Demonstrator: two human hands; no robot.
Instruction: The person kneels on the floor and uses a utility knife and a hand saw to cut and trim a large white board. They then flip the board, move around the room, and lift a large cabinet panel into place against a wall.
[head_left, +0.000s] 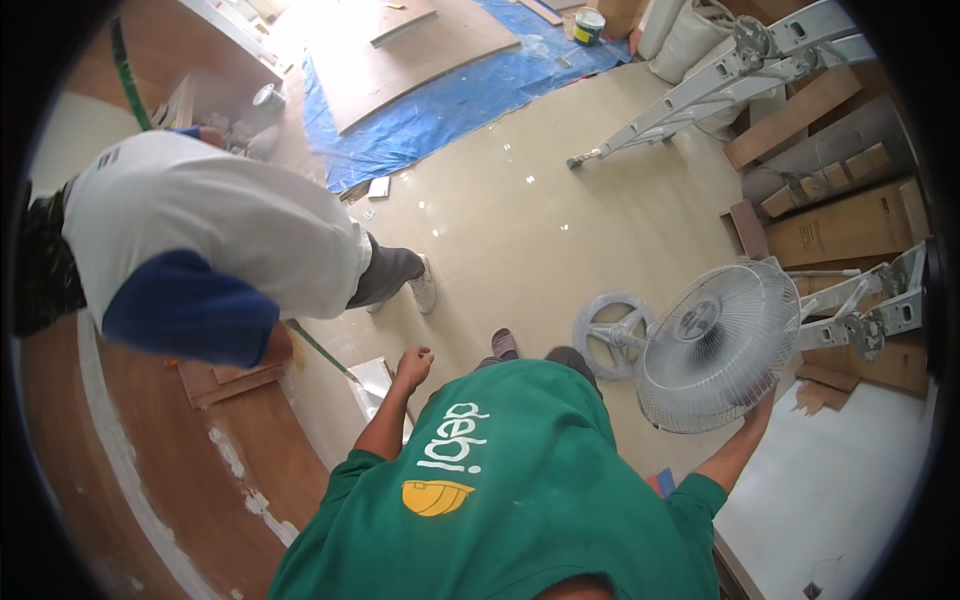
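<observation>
To my right stands a pedestal fan with a round wire grille [715,345] and a pale, spoked round base [612,318] on the floor. My right hand [762,402] is at the near right edge of the grille, closed on the fan; the cage partly hides its fingers. On the other side my left hand [413,366] hangs in the air with its fingers loosely curled and nothing visible in them. Below and beside it lies a white panel-like object [372,385] on the floor.
At left another person [210,240] in a white and blue shirt bends beside a green pole [325,352]. A ladder [690,95] stands at far right, near boards and cartons [840,235]. Ahead, a blue sheet [425,125] carries wooden panels [400,65] and a bucket [588,27].
</observation>
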